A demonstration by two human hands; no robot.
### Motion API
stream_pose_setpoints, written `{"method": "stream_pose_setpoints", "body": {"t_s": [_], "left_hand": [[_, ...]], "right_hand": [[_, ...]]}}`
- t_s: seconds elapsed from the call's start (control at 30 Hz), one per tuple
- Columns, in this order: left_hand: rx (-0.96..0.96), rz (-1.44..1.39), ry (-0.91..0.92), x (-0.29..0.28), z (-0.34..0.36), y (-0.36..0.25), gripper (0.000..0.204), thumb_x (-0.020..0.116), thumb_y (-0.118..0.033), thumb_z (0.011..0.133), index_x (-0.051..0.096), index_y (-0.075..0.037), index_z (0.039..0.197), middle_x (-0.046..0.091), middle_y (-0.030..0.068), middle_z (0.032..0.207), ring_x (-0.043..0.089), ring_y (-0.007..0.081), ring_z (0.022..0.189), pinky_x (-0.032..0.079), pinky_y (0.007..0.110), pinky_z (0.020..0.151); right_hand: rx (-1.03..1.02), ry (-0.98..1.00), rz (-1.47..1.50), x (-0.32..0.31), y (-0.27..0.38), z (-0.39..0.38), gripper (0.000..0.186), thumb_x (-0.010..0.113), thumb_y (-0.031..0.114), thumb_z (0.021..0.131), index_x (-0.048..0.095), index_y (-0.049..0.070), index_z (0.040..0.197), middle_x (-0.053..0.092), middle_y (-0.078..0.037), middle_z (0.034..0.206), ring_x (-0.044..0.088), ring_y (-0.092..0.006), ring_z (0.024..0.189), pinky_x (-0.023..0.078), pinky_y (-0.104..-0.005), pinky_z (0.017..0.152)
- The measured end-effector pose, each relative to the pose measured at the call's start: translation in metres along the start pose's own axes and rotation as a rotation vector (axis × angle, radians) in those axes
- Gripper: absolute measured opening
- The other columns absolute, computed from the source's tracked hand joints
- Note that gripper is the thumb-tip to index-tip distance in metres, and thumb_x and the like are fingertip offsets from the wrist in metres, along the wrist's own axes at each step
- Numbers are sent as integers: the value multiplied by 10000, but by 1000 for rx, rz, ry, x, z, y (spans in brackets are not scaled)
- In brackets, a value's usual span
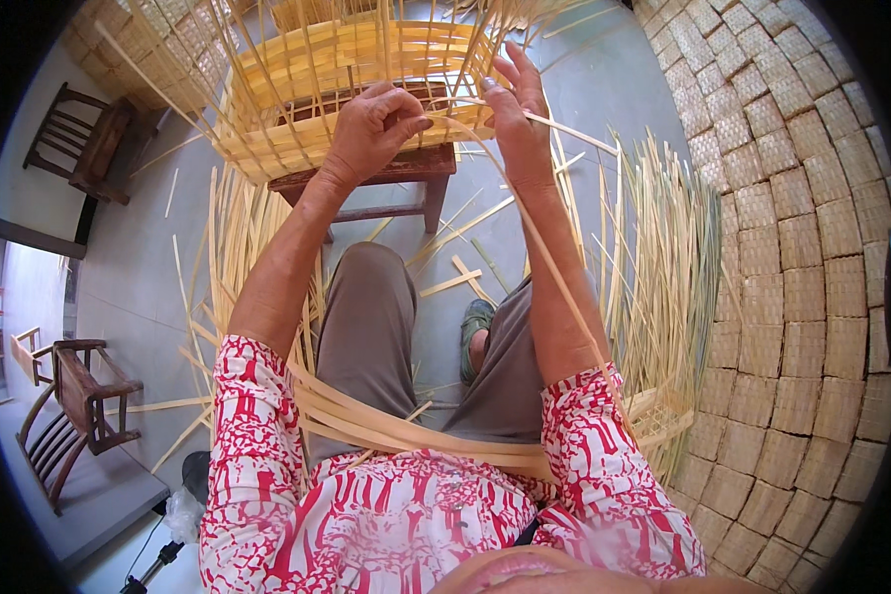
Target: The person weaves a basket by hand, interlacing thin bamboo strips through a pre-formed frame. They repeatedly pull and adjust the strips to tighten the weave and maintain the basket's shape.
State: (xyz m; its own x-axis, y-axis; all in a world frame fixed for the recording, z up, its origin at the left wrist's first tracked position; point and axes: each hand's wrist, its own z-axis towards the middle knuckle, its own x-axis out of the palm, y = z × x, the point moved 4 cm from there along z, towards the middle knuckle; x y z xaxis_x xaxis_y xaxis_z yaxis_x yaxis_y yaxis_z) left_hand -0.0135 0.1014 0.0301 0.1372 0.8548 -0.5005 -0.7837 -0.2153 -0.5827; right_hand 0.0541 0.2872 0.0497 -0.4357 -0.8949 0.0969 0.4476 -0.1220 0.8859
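A half-woven basket point(351, 49) of pale yellow bamboo strips, with upright stakes around it, rests on a dark red wooden stool point(396, 170) before me. My left hand point(376, 129) is closed in a pinch on a narrow bamboo strip point(554, 262) at the basket's near side. That strip curves back along my right forearm towards my body. By the basket's right corner is my right hand point(520, 104), thumb and fingers curved about a strip that runs past its palm; the exact grip is partly hidden. Flat bamboo bands point(416, 436) lie across my lap.
Long loose bamboo strips point(663, 257) stand in a heap at my right. Stacked woven blocks point(782, 297) line the right side. Wooden chairs point(94, 386) stand at the left, with another chair point(94, 144) farther off. Scraps of bamboo point(453, 279) litter the floor.
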Motion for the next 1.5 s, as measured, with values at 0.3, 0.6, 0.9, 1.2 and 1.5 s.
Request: {"method": "stream_pose_setpoints", "body": {"t_s": [0.3,0.6,0.9,1.2,1.5], "left_hand": [[-71,-158,-63,1,-2,3,152,809,-155,857,699,-52,880,541,4,748,508,115,644,439,270,595],[-84,276,-284,21,10,-4,67,751,-99,889,719,-41,887,658,77,782,642,196,684,492,313,619],[10,595,6,21,12,6,143,612,-48,884,678,-62,1010,679,170,946,669,386,831,546,472,745],[-29,352,-9,-84,-43,31,263,695,-54,927,637,-97,1180,740,116,929,743,182,838,572,330,739],[160,322,-138,-58,-81,-40,201,712,-53,922,649,-22,1110,718,109,999,714,216,886,582,310,768]], "right_hand": [[175,-220,428,-20,-7,4,162,604,163,993,621,6,959,596,-62,853,543,-137,690,512,-286,680],[403,-520,996,-2,-14,-28,171,516,160,1047,574,5,1092,620,-107,1017,613,-209,931,550,-348,879],[-137,18,-89,-15,31,-19,904,840,224,855,286,72,1554,431,-174,1484,546,-239,1220,550,-311,932],[-567,285,-917,-5,10,-29,204,650,269,928,678,72,884,708,-152,813,704,-356,795,541,-480,710],[-207,636,-805,19,6,-50,157,611,210,959,688,73,963,698,-207,850,687,-414,848,539,-490,734]]}}
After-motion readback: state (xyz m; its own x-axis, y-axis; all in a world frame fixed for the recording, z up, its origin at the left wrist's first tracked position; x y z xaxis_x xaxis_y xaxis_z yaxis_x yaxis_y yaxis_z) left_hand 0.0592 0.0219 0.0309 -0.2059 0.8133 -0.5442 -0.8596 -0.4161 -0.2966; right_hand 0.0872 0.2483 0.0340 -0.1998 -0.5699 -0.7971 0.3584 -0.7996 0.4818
